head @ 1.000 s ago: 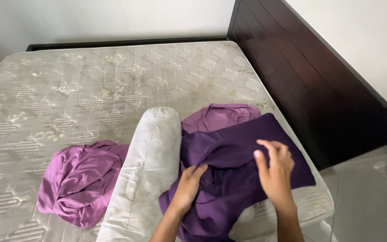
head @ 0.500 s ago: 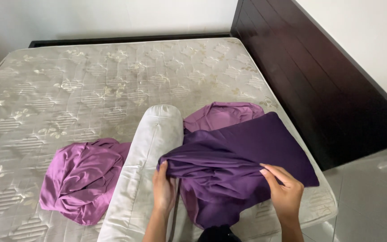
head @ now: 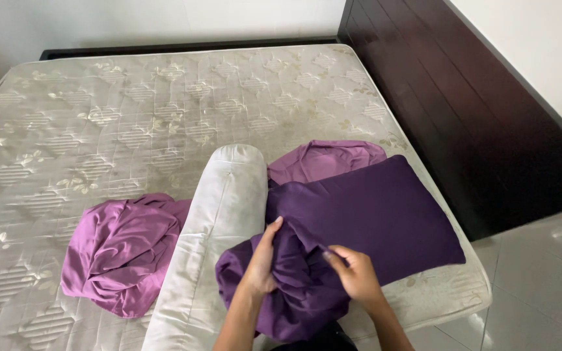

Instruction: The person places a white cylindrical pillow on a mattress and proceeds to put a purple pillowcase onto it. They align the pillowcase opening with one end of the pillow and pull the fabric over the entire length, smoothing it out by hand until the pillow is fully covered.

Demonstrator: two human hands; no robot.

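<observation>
A dark purple pillowcase (head: 359,227) is lying at the near right corner of the bare mattress (head: 131,117), and the person is working at its near end with both hands. The far part of it is lying flat and smooth, a plain deep violet rectangle reaching toward the mattress edge; the near part is bunching into soft, heavy folds that are sagging toward the person. The left hand (head: 261,263) is pressing into that bunched cloth with fingers curled over a fold, right against the side of a long pale grey bolster (head: 219,240). The right hand (head: 356,273) is pinching a fold of the same cloth between thumb and fingers, so both hands are closing on the pillowcase; how much cloth is sitting inside each grasp is hard to tell, since the folds are covering the fingertips.

The bolster is running from the near edge up toward the middle of the mattress, lying between the dark pillowcase and a crumpled lighter purple sheet (head: 121,250) on the left. A second piece of lighter purple cloth (head: 326,159) is peeking out from beyond the dark pillowcase, partly covered by it. The mattress is showing a quilted leaf pattern. A dark wooden headboard (head: 476,130) is standing along the right side, with shiny pale floor tiles (head: 541,292) beside it
</observation>
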